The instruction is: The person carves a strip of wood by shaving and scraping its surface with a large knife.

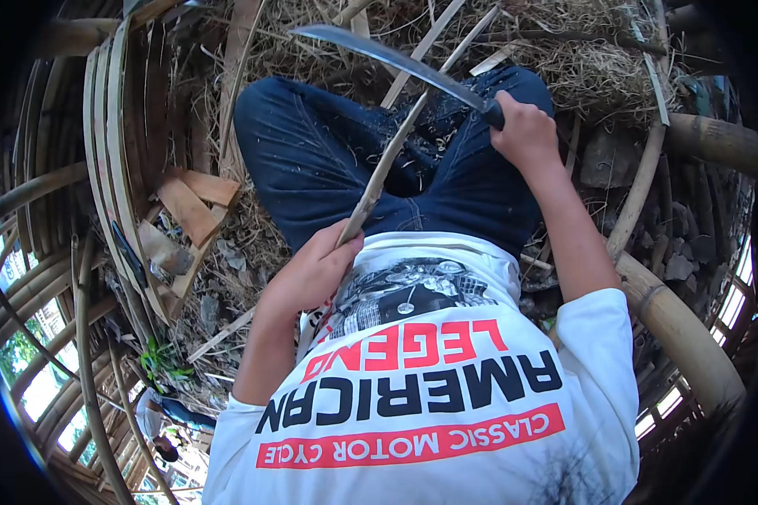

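My left hand [320,265] is closed round the lower end of a long, thin bamboo strip [385,164], close to my waist. The strip slants up and to the right over my lap. In my right hand [522,130], above my knee, is the black handle of a large curved knife [387,57]. Its blade points to the upper left and passes near the upper part of the strip; whether they touch is unclear. Small shavings lie on my dark trousers [312,160].
Long split bamboo strips [101,143] stand at the left, beside short wood pieces [187,206]. Curly shavings [581,71] cover the ground ahead. Thick bamboo poles [682,324] lie at the right. Another person [152,417] is at the lower left, far off.
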`<state>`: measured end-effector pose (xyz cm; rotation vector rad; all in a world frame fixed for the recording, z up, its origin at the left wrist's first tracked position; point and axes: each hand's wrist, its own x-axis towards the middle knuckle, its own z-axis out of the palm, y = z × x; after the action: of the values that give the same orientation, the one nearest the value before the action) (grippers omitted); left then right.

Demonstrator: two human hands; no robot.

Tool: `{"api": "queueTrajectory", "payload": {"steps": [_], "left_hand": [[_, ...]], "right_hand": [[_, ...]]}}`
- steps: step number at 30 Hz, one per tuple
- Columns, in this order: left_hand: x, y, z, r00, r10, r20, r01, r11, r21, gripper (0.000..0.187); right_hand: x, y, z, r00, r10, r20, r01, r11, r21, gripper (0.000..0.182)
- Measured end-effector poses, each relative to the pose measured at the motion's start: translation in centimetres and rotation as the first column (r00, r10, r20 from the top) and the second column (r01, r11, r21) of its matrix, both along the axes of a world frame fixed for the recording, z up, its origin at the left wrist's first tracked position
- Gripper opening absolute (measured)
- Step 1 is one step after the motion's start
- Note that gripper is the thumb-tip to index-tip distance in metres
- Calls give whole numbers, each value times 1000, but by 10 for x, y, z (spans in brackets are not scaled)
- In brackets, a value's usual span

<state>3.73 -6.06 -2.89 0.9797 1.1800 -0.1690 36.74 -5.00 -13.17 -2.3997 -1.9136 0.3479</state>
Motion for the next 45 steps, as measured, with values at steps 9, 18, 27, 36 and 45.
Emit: {"api": "queueTrajectory", "payload": {"steps": [9, 18, 27, 36, 45], "left_hand": [[3, 3, 10, 999, 35, 1, -35, 999, -30, 7], [-12, -14, 29, 996, 89, 32, -83, 985, -153, 5], [-44, -21, 52, 985, 167, -44, -172, 917, -361, 7], [-43, -21, 31, 997, 65, -34, -72, 964, -257, 9], [-37, -8, 1, 952, 241, 186, -138, 886, -443, 28]], "right_hand": [[9, 10, -15, 1000, 5, 4, -6, 1000, 19, 24], [47, 52, -21, 984, -156, 87, 165, 981, -98, 24], [61, 73, -40, 948, -315, 48, 317, 947, -44, 17], [52, 64, -36, 963, -265, 55, 265, 964, 18, 20], [-14, -6, -4, 983, -23, -183, 24, 1000, 6, 40]]}}
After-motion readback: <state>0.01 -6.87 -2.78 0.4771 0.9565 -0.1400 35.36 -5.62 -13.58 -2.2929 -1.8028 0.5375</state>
